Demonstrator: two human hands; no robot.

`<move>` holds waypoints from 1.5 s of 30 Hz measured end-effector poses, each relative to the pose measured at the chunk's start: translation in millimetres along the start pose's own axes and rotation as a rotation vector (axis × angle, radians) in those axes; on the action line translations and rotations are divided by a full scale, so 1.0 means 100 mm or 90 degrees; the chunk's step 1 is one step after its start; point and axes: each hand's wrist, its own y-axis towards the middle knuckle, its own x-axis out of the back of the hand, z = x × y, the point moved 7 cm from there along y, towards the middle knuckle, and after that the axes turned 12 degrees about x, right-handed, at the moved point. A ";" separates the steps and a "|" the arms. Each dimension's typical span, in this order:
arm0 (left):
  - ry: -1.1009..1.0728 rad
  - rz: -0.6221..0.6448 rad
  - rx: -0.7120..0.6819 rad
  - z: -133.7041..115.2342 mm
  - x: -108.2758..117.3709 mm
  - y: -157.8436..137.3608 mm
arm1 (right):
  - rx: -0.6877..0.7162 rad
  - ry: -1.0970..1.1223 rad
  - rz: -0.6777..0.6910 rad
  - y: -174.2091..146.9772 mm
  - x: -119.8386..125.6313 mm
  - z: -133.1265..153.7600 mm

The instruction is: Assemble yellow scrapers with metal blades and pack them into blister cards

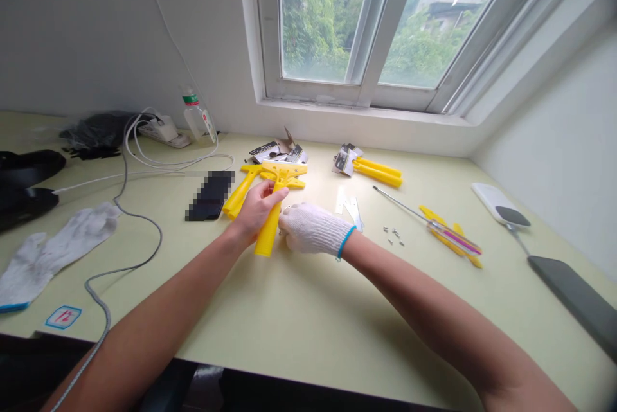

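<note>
My bare left hand (261, 206) is closed around a yellow plastic scraper (268, 222), whose wide head points away from me and whose handle points toward me. Beside that handle, my right hand (314, 228) wears a white knit glove with a blue cuff. Its fingers are curled in, and what they pinch is too small or hidden to name. More yellow scrapers (240, 195) lie just behind my left hand. Thin flat blades (351, 207) rest beyond the glove, with several small screws (394, 232) to their right. A long screwdriver (405, 201) lies past the screws, its handle over another yellow scraper part (436, 216).
Packaged yellow handles (378, 172) and torn packaging (279, 152) lie toward the window. A phone (212, 195), a white glove (62, 245), a grey cable (157, 245), a bottle (197, 119) and a power strip (166, 132) are on the left. A white device (499, 203) and power bank (573, 296) lie right.
</note>
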 end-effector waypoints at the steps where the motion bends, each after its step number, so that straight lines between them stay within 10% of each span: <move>1: 0.000 0.000 -0.003 0.00 0.00 0.00 | 0.008 0.007 -0.002 0.00 0.00 0.02; 10: -0.017 0.018 -0.003 -0.02 0.03 -0.01 | -0.018 0.080 -0.066 -0.24 0.02 -0.11; 20: 0.070 0.233 0.049 0.25 -0.62 -0.33 | -0.203 0.229 -0.446 -1.45 0.75 -0.40; 35: 0.283 0.267 -0.044 0.31 -0.79 -0.53 | -0.062 0.140 -0.392 -1.27 0.97 -0.19; 45: 0.372 0.262 -0.059 0.32 -0.79 -0.57 | -0.210 0.244 -0.366 -1.30 0.86 -0.36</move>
